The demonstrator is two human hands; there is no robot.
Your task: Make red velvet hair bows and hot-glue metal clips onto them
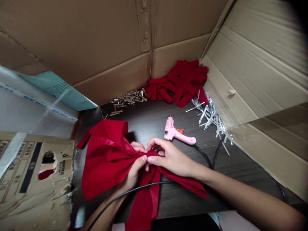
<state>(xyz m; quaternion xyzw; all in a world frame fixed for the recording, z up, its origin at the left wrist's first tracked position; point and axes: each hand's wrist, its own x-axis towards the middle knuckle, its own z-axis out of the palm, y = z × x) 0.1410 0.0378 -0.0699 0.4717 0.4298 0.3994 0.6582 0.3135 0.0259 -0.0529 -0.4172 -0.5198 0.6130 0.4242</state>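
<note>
A large red fabric bow (103,166) is gathered at its middle between my two hands, above the dark tabletop. My left hand (134,166) pinches the gathers from below and the left, thumb on top. From the right, my right hand (168,157) pinches the same centre between thumb and fingers. One wide loop fans out to the left, and red tails hang down toward the front edge. Just beyond my right hand lies a pink hot glue gun (176,131) with an orange trigger, its nozzle pointing away.
Metal hair clips (128,99) lie in a heap at the back. Beside them is a pile of red fabric strips (185,80), with silver twist ties (211,115) to the right. A black cord (130,191) crosses my left forearm. Cardboard walls (96,38) enclose the table.
</note>
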